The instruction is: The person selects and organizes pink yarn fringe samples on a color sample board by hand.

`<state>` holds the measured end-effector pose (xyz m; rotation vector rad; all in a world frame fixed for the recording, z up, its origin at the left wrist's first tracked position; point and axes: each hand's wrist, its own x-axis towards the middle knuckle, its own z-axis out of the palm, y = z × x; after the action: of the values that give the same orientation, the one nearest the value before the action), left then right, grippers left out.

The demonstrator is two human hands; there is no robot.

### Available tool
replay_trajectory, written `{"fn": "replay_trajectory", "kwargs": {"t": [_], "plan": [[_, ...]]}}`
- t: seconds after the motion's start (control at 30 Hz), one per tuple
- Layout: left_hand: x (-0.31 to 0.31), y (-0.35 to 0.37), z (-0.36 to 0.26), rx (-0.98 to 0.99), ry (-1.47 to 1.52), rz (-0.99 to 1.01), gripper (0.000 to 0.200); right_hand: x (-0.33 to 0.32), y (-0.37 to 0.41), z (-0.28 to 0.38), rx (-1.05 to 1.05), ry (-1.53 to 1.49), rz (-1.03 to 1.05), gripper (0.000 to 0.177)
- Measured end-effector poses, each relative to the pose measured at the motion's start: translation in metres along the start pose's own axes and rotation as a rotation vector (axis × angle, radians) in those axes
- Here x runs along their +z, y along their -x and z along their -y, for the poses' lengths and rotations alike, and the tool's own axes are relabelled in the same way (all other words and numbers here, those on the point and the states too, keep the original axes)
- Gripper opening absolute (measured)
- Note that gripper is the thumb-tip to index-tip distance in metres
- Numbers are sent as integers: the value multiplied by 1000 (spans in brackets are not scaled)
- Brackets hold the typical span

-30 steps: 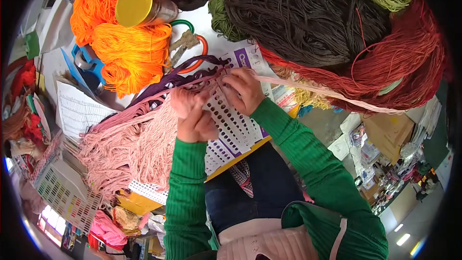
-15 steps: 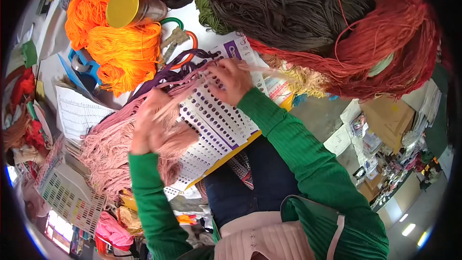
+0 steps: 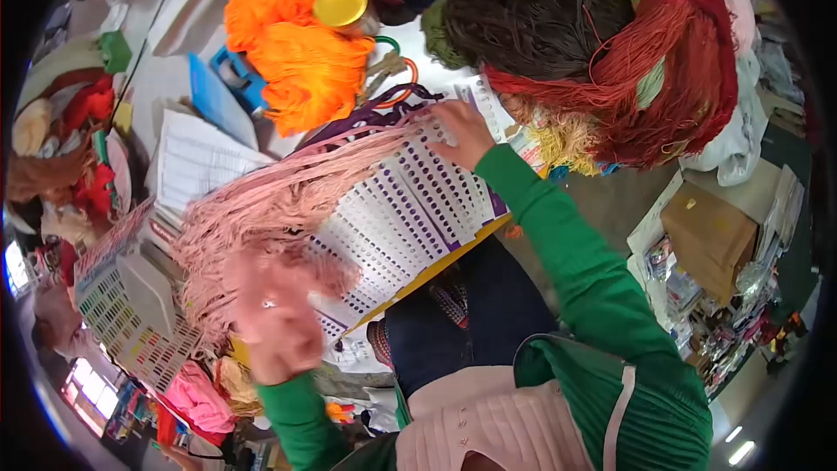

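Long pink yarn (image 3: 253,209) lies in strands over the left part of a white card (image 3: 384,227) printed with rows of dark dots. At the card's upper end my right hand (image 3: 464,134) has its fingers bent over the ends of the pink strands, pinching them against the card. My left hand (image 3: 275,310) is low over the loose lower end of the pink yarn, smeared by motion. Its fingers cannot be made out. Dark purple yarn (image 3: 349,126) lies just beyond the pink strands.
Orange yarn (image 3: 309,78) with a yellow-lidded jar (image 3: 341,5) stands behind. Scissors (image 3: 410,78) with orange and green handles lie beside it. Black yarn (image 3: 532,30) and red yarn (image 3: 671,78) are heaped at right. A blue tape dispenser (image 3: 235,78) and printed sheets (image 3: 205,157) lie at left.
My left hand has moved down and away from my right hand, along the pink strands. The strands now lie straighter over the card. The whole view has shifted as my head moved.
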<state>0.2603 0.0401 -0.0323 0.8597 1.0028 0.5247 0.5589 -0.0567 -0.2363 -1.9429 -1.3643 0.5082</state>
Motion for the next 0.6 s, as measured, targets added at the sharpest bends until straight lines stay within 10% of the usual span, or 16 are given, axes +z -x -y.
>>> {"fn": "replay_trajectory", "kwargs": {"t": [0.03,0.1,0.13,0.3,0.47,0.6], "plan": [[14,12,3,-433,828,225,29,-5,4,11,13,-10,-35,41],[48,15,17,-328,249,-32,35,-16,15,47,91,-134,-35,27],[44,8,35,-268,515,176,42,-22,23,70,112,-212,-13,20],[71,30,16,-107,412,11,53,-56,40,224,511,-1216,229,6],[38,54,1,-133,591,445,60,-61,48,284,564,-1298,402,9],[23,81,-12,-74,687,166,44,-67,51,312,520,-1264,433,9]]}}
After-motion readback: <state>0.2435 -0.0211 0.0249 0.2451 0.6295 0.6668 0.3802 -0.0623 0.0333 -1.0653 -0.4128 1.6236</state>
